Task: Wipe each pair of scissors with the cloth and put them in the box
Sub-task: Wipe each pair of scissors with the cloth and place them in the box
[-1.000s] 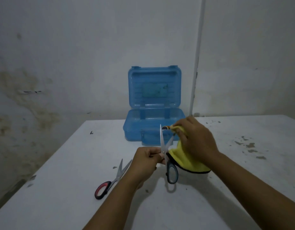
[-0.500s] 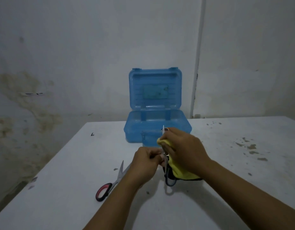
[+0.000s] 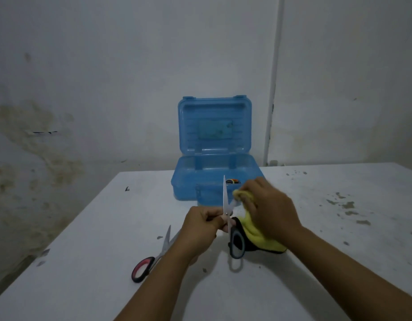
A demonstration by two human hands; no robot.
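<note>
A: How will the scissors (image 3: 228, 218) handle?
B: Stiff, light and sharp, I'd judge. The left hand (image 3: 201, 224) pinches them at the pivot above the table (image 3: 84, 262); the right hand (image 3: 273, 213) grips the soft cloth (image 3: 256, 232) round one blade.
A: What's unclear?
B: That blade is covered. The red scissors (image 3: 151, 258) lie partly behind the forearm. The box (image 3: 214, 172) beyond is open, its contents indistinct.

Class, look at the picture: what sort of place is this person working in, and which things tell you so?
Probably a bare indoor utility or storage room: a stained, unpainted-looking wall, a scuffed white table with chipped patches, and a conduit running up the wall.
</note>
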